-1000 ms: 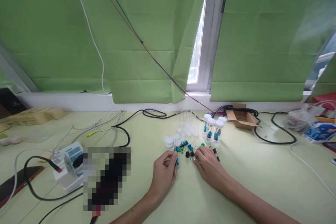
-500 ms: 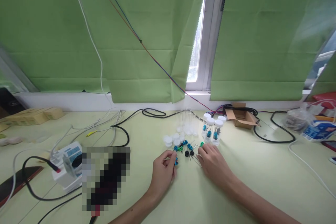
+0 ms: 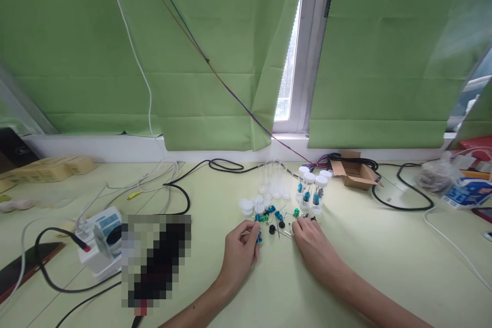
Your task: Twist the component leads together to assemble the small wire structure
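The left hand pinches a small blue part in closed fingertips, with tabletop stretching between both wrists. The right hand curls low, whether holding anything I cannot tell, having uncovered the green part just beyond it; well rightward, a blue pack bears unreadable lettering.
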The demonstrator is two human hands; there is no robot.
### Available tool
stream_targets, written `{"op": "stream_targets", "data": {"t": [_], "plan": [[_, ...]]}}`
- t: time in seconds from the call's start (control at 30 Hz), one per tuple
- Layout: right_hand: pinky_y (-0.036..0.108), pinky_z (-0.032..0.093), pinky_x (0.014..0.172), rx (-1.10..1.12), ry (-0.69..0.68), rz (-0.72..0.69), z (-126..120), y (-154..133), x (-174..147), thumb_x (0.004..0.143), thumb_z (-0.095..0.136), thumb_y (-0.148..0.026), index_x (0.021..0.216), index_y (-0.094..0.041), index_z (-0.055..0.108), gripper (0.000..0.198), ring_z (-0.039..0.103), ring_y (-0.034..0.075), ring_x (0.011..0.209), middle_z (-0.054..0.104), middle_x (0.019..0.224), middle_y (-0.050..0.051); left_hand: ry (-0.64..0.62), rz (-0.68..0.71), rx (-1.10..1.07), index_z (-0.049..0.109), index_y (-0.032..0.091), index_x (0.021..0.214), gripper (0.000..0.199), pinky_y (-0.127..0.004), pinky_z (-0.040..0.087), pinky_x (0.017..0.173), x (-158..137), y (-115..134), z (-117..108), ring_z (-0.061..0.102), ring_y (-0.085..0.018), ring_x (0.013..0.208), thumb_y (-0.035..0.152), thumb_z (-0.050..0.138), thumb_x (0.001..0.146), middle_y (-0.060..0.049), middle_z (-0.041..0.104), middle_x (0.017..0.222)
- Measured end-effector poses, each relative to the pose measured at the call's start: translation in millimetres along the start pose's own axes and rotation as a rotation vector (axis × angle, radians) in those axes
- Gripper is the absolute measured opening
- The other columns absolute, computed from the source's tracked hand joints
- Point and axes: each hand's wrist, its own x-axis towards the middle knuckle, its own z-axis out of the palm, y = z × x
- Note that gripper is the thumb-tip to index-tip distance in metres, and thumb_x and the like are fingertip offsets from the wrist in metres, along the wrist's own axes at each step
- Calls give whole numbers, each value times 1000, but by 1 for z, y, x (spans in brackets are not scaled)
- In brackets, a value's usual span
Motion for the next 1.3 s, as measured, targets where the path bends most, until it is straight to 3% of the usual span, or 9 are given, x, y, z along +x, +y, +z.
{"op": "stream_targets", "data": {"t": [0.13, 0.33, 0.57, 1.3], "plan": [[32, 39, 67, 38, 52, 8, 3, 2, 0, 82, 47, 2, 74, -21, 45, 24, 52, 22, 72, 55, 80, 6, 3, 12, -2, 57, 18, 71, 33, -17, 27, 35, 0, 1, 0, 37, -7, 32, 48, 60, 83, 7, 43, 40], [32, 39, 67, 81, 26, 24, 6, 3, 1, 89, 47, -3, 74, -20, 46, 22, 52, 22, 72, 55, 81, 7, -2, -1, 16, 56, 18, 71, 32, -17, 26, 34, 1, 3, 1, 36, -7, 31, 48, 58, 85, 8, 43, 38], [34, 42, 71, 141, -101, 91, 5, -1, 4, 91, 48, -2, 78, -17, 48, 19, 55, 24, 78, 58, 86, 9, -5, 2, 43, 57, 18, 72, 33, -18, 28, 36, 0, 2, 0, 37, -7, 32, 48, 56, 86, 7, 43, 38], [30, 36, 68, 113, -17, 75, 8, 3, 2, 90, 47, -4, 77, -17, 50, 19, 53, 20, 73, 56, 80, 7, -9, -10, 29, 56, 19, 72, 32, -18, 27, 35, -1, 2, 0, 37, -8, 31, 48, 58, 84, 7, 44, 38]]}}
